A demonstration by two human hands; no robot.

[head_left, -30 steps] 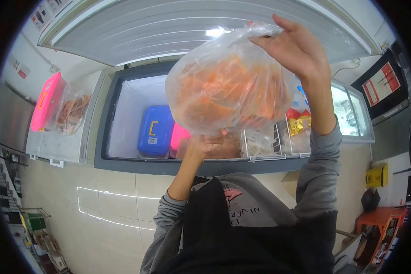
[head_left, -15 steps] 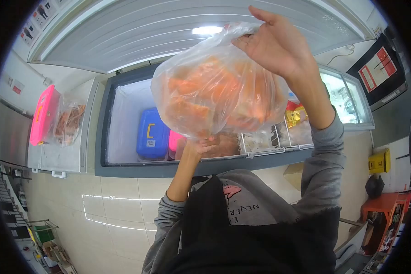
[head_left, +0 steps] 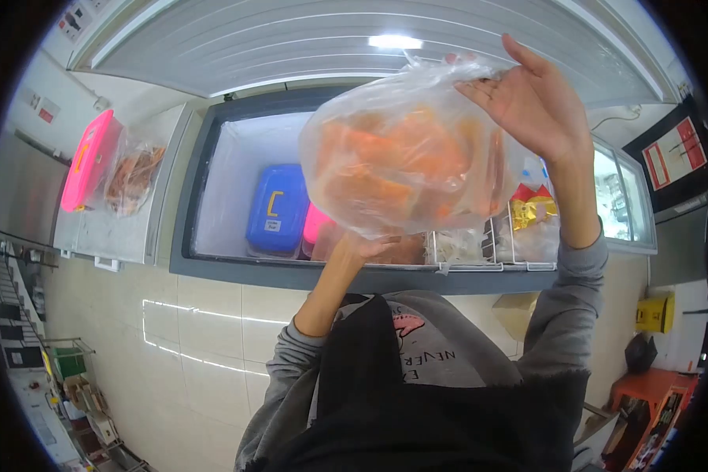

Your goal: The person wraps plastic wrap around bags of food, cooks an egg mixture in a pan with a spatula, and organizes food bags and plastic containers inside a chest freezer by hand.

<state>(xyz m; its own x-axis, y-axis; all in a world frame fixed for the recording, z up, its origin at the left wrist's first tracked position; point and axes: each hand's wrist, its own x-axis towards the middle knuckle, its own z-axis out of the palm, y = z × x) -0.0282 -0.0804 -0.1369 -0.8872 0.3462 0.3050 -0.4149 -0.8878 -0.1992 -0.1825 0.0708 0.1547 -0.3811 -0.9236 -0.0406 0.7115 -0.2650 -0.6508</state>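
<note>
A clear plastic bag of frozen orange chunks hangs above the open chest freezer. I cannot tell what food the chunks are. My right hand grips the bag's bunched top at the upper right, its fingers curled into the plastic and partly hidden by it. Under the bag's lower edge, my left hand supports it from below, most of its fingers covered by the bag. Inside the freezer, a blue lidded box stands left of the bag, with a pink container partly hidden beside it.
White wire baskets with bagged goods and a gold-and-red packet fill the freezer's right side. On the metal surface at left are a pink box and a bag of brownish food. A raised lid stands behind.
The view has shifted, so the freezer sits further right and higher. Both hands still hold the bag, which appears slightly lower over the freezer and a little turned.
</note>
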